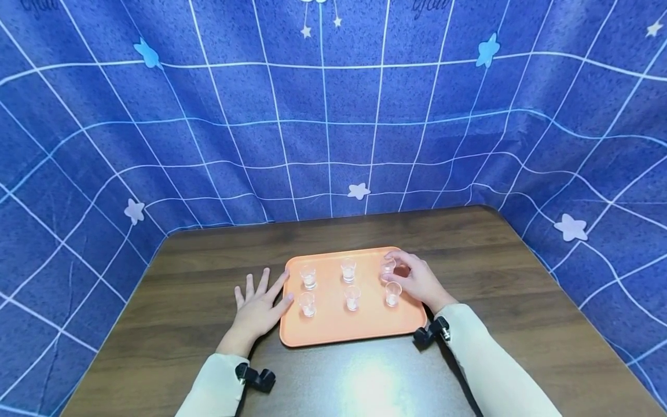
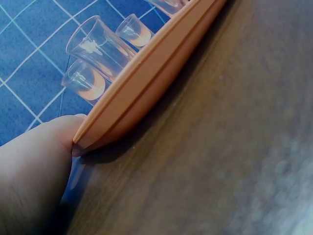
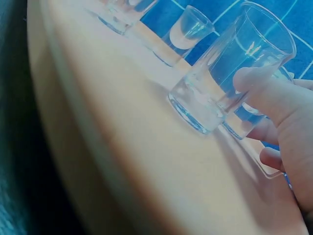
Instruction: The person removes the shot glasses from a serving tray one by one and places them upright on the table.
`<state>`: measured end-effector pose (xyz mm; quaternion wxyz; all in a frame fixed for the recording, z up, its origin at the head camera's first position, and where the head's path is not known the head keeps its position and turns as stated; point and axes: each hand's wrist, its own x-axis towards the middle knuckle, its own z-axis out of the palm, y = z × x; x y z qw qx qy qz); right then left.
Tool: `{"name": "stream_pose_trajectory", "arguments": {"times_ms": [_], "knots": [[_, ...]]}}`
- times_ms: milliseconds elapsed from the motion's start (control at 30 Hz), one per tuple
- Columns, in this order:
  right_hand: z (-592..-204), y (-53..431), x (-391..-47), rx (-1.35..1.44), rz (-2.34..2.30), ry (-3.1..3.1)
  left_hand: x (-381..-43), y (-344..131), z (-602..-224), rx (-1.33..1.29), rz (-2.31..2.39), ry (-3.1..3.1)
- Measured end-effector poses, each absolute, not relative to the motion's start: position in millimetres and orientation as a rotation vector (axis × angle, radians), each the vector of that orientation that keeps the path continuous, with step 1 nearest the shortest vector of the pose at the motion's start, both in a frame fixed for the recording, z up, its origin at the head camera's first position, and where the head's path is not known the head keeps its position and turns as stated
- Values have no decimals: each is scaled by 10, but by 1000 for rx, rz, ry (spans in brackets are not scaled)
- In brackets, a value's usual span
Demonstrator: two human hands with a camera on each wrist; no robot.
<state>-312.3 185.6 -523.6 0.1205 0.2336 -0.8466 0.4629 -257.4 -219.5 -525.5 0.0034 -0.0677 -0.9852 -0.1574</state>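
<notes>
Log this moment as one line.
left hand: flat, touching orange plastic tray | right hand: holding small clear glass on tray | five other glasses standing

A dark brown wood-grain tabletop fills the lower part of the head view, its far corners rounded. Blue cloth with a pale grid of lines and scattered light stars hangs behind its far edge and along both sides. A bright glare of light lies near its near edge.
</notes>
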Motion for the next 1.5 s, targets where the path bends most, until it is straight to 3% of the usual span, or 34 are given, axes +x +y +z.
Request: {"name": "stream_pose_trajectory", "arguments": {"times_ms": [1500], "knots": [[-5250, 2303, -3163, 439, 1312, -2346, -2547, -2196, -5239, -219, -489, -3084]]}}
